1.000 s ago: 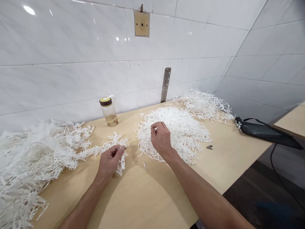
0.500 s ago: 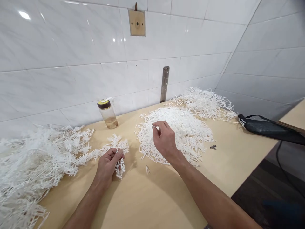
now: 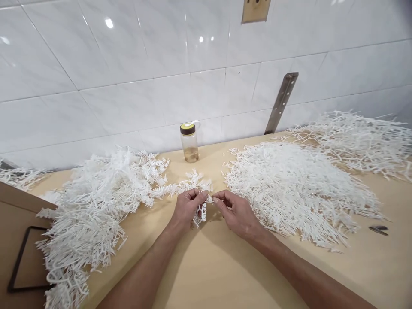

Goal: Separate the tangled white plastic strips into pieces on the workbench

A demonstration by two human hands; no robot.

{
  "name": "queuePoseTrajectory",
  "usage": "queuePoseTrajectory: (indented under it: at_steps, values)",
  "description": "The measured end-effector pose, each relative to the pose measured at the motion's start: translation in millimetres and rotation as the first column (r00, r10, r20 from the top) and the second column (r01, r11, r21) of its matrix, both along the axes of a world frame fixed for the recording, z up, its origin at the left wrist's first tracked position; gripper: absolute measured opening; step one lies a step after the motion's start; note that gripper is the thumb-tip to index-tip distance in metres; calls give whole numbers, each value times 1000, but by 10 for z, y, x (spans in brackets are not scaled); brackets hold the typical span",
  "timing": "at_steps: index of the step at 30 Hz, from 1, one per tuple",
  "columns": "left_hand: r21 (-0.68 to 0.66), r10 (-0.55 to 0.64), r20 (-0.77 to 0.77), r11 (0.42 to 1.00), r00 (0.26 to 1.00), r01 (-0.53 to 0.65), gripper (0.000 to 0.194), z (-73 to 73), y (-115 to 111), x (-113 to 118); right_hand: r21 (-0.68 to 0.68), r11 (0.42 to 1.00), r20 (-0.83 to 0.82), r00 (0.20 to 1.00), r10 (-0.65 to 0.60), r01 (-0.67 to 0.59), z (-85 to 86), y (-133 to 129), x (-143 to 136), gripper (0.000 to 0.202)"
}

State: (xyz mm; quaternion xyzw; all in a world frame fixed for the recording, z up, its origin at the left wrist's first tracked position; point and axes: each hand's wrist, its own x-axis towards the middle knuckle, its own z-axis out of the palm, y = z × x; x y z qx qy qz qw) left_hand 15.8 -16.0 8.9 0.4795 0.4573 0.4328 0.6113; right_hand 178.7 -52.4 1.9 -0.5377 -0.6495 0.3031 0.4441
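My left hand (image 3: 189, 206) pinches a white branching plastic strip (image 3: 201, 212) whose lower end hangs below the fingers. Fingertips of my right hand (image 3: 234, 211) are pressed together at the same strip's right edge, on a small white piece there. A large heap of tangled, fringed white strips (image 3: 106, 206) lies to the left, and a fringed length (image 3: 175, 188) reaches from it toward my left hand. Beside my right hand spreads a pile of small loose white pieces (image 3: 289, 189).
A clear bottle (image 3: 189, 143) with a dark and yellow lid stands near the tiled wall. A metal bracket (image 3: 281, 103) leans there. White branching lattice (image 3: 363, 137) lies at the back right, two small dark slivers (image 3: 379, 229) at the right, a cardboard box (image 3: 22, 240) at left.
My right hand has come from over the loose pile to the strip at my left hand. The view has swung left, bringing the box into sight.
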Motion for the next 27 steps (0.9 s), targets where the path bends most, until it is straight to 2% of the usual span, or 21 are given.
queuePoseTrajectory:
  at_steps: [5, 10, 16, 20, 27]
  values:
    - [19, 0, -54, 1000, 999, 1, 41, -2, -20, 26, -69, 998, -74, 997, 9, -14, -4, -7, -30, 29]
    - [21, -10, -87, 1000, 996, 12, 41, 41, -50, 43, -107, 994, -57, 998, -37, 30, 15, 19, 1, 25]
    - [3, -82, -42, 997, 996, 82, 39, 55, -40, 20, -24, 999, -20, 999, -35, 35, 31, 11, 21, 24]
    - [9, -86, -66, 996, 994, 87, 39, 55, -32, 18, -53, 998, -24, 999, -27, 25, 30, -1, 13, 22]
    - [70, -87, -122, 993, 989, 96, 44, -39, -29, 64, -97, 995, -42, 999, -12, 7, 22, -32, 18, 20]
